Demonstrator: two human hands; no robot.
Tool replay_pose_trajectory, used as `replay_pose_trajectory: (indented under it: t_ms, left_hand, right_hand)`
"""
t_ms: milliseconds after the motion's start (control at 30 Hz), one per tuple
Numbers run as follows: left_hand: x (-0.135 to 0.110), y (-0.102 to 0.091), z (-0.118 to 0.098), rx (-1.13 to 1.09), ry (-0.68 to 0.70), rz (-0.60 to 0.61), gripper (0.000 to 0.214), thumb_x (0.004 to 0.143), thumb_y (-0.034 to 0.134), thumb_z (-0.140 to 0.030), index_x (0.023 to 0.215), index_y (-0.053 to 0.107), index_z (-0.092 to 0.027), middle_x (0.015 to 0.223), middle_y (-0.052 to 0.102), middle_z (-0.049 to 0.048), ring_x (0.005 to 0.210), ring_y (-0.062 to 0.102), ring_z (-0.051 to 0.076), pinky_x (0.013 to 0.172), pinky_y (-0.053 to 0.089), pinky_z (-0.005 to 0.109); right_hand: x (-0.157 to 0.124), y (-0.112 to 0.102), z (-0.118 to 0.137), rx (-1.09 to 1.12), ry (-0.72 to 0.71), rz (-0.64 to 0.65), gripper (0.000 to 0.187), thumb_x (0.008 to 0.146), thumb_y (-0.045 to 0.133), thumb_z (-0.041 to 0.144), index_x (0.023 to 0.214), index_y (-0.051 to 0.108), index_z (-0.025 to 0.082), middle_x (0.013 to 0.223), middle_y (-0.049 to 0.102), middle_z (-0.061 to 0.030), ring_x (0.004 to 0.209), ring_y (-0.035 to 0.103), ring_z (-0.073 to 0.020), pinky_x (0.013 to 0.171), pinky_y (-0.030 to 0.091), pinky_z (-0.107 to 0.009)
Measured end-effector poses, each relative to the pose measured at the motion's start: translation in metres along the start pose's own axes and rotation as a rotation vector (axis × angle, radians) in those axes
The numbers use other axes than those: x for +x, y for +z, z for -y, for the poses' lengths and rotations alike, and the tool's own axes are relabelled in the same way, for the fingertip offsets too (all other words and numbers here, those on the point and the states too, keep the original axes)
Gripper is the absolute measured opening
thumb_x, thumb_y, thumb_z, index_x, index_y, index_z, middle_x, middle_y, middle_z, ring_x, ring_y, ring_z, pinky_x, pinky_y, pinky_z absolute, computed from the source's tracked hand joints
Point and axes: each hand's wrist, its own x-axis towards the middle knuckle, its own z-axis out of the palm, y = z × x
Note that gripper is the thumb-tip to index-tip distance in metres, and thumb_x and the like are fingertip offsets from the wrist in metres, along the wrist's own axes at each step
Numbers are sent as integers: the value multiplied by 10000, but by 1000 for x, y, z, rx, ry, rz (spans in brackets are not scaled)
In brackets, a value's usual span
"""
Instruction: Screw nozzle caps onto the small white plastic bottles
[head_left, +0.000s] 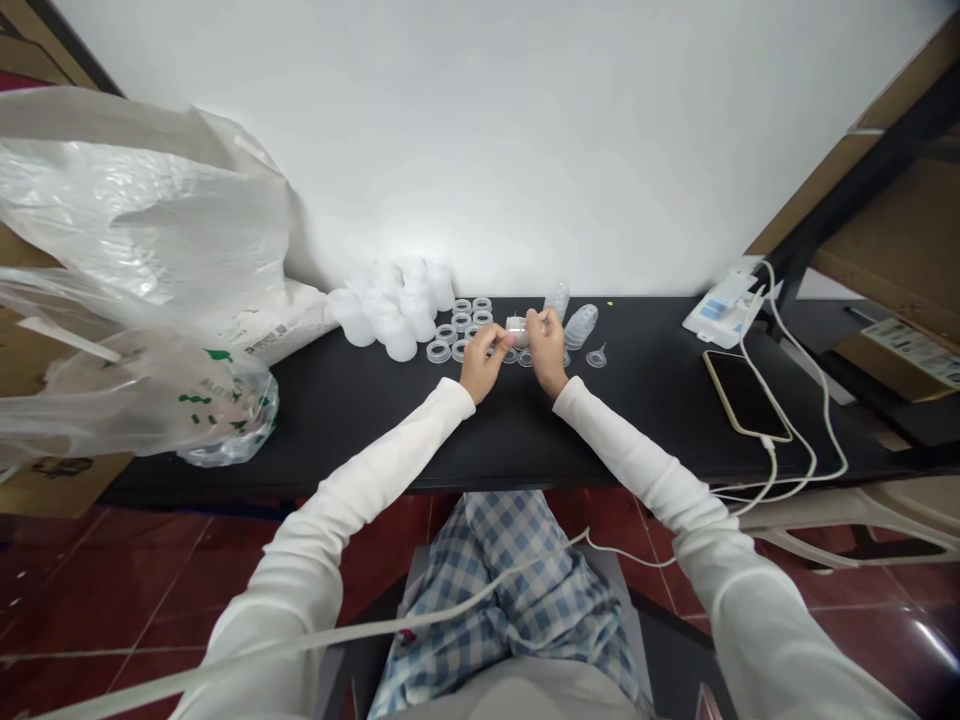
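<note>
My left hand and my right hand meet above the black table, fingers pinched around a small translucent plastic piece. Its exact kind is partly hidden by the fingers. Left of my left hand lie several translucent plastic rings in rows. Beyond them stands a cluster of frosted white plastic cups. Just right of my right hand are clear dome-shaped covers, one behind it. A thin clear disc with a stem lies farther right, and more clear round pieces lie below the hands.
Plastic bags crowd the table's left end. At the right lie a phone with a white cable and a white-and-blue packet. A white wall rises behind the table. A cable crosses my lap.
</note>
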Motion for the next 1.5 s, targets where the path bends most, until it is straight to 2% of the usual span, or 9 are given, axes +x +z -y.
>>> replay_pose_trajectory:
  t_ms: [133, 367, 533, 667, 767, 933, 1100, 1333, 1500]
  left_hand:
    - [1, 5, -3, -267, -168, -61, 443, 882, 678, -459, 634, 426, -193, 657, 368, -26, 645, 348, 120, 641, 334, 268]
    - [22, -14, -13, -456, -479, 19, 386, 874, 654, -197, 564, 425, -166, 591, 375, -31, 542, 348, 82, 558, 325, 230]
    - [40, -36, -3, -403, -571, -23, 323, 847, 664, -187, 568, 502, -164, 506, 381, -36, 463, 320, 65, 461, 273, 211]
    - [44, -41, 2, -430, -669, -33, 323, 881, 615, -168, 577, 505, -159, 492, 370, -42, 444, 315, 63, 460, 283, 223]
    - [39, -33, 0, -455, -626, -55, 325, 901, 633, -202, 606, 503, -161, 531, 400, -42, 474, 347, 67, 498, 319, 219]
    - [25, -15, -8, -291, -214, -140, 268, 861, 735, -338, 707, 585, -179, 706, 549, -13, 700, 528, 111, 700, 436, 220]
    - [15, -11, -9, -68, -79, -145, 181, 860, 721, -345, 773, 646, -205, 815, 622, 15, 848, 579, 157, 839, 456, 250]
    - [29, -27, -14, -267, -354, -206, 307, 858, 660, -255, 609, 495, -185, 593, 467, -29, 575, 441, 97, 590, 396, 219]
    - [21, -79, -15, -239, -613, -142, 316, 839, 667, -304, 595, 514, -173, 514, 417, -40, 465, 380, 74, 477, 335, 214]
  right_hand:
    - [-2, -7, 3, -224, -189, -30, 344, 971, 447, 498, 748, 392, 243, 657, 413, 44, 600, 422, -129, 644, 430, -308]
    - [21, -24, -1, -653, -661, 480, 377, 990, 469, 539, 822, 594, 225, 679, 502, -32, 744, 510, -206, 771, 496, -386]
    - [23, -24, 4, -550, -848, 589, 261, 1030, 455, 338, 1168, 646, 225, 1176, 649, -119, 1138, 584, -254, 968, 518, -451]
    - [18, -23, 6, -426, -851, 727, 447, 964, 312, 44, 1207, 632, 240, 1417, 571, -84, 1406, 469, -224, 1129, 448, -482]
    - [15, -24, 10, -321, -749, 657, 444, 928, 360, 59, 1277, 577, 226, 1389, 592, -100, 1386, 500, -231, 1166, 419, -498]
    - [12, -21, 11, -146, -448, 411, 451, 994, 454, 398, 1388, 401, 186, 1355, 566, -171, 1297, 564, -261, 1071, 508, -473]
    - [11, -13, 5, -111, -133, 361, 499, 997, 326, 657, 1122, 521, 215, 747, 631, -23, 643, 632, -174, 620, 577, -338]
    - [31, -41, 5, -456, -685, 526, 394, 986, 479, 563, 1171, 621, 245, 1102, 687, -111, 991, 673, -242, 906, 582, -450]
    - [61, -86, 1, -521, -696, 233, 378, 1044, 353, 419, 1319, 534, 236, 1337, 565, -171, 1252, 574, -288, 1008, 514, -578]
